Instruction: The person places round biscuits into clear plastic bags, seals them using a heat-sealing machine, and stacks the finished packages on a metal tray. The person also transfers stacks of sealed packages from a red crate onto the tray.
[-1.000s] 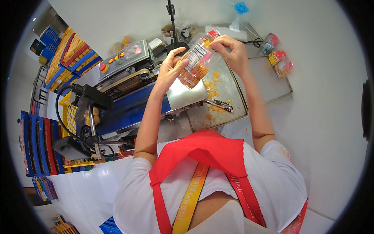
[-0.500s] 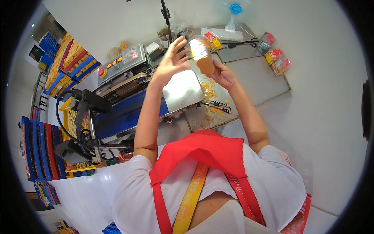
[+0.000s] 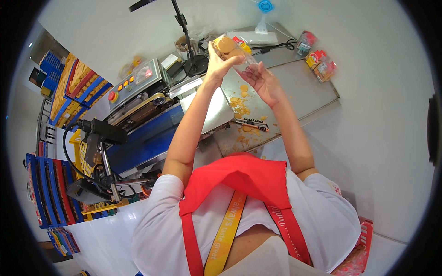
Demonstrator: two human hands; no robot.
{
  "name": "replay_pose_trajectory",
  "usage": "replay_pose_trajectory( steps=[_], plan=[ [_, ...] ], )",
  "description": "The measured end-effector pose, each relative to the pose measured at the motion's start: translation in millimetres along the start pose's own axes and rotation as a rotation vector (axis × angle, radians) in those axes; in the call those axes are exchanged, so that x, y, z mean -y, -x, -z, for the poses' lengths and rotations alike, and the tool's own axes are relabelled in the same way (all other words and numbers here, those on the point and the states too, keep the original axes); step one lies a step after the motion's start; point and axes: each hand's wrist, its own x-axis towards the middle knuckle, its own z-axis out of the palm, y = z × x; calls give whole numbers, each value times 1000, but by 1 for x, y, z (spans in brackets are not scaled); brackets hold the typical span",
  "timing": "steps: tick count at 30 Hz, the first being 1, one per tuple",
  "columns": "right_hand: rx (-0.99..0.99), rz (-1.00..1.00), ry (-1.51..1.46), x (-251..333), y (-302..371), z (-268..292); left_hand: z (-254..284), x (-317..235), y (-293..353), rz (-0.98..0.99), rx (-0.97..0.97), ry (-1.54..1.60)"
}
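Observation:
Over the metal worktop (image 3: 304,87) I hold up a clear plastic packet of round, light-brown biscuits (image 3: 225,44). My left hand (image 3: 220,65) is closed around its biscuit-filled end, thumb across the near side. The packet's other end is see-through and slants toward my right hand (image 3: 265,86). The right fingers show partly through the plastic at that end, with the thumb beside it; how firmly they grip is hard to see. Below the hands, biscuit pieces (image 3: 240,106) and crumbs lie scattered beside a black-and-orange utility knife (image 3: 252,123).
To the left is a conveyor machine with a blue belt (image 3: 142,140) and a control panel (image 3: 136,83). A black stand (image 3: 197,66) rises behind it. Coloured packets (image 3: 321,65) and a small blue fan (image 3: 265,6) are at the back. Stacked crates (image 3: 53,188) stand far left.
My left hand, spread apart from the packet before, has closed on it. The packet has moved up and left and tipped over, and my right hand has shifted to its clear end.

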Motion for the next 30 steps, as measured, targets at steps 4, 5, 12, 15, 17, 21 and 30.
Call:
replay_pose_trajectory(
  steps=[4,5,12,15,17,21,30],
  plan=[
    [-40,257,365,-5,-15,28,-7,6,1,57,26,71],
    [-65,282,373,-7,-11,17,-2,9,0,113,10,105],
    [-59,891,1181,0,-1,-27,-6,-8,11,204,-66,309],
    [-88,1023,1330,-9,-13,-19,-12,-8,13,197,-68,321],
    [-143,931,1210,-8,-19,-14,-23,-16,30,243,-100,308],
    [-136,544,747,13,-14,-16,21,-13,32,-64,-87,-110],
    [58,273,531,14,9,-41,26,-70,43,-105,119,-203]
  ],
)
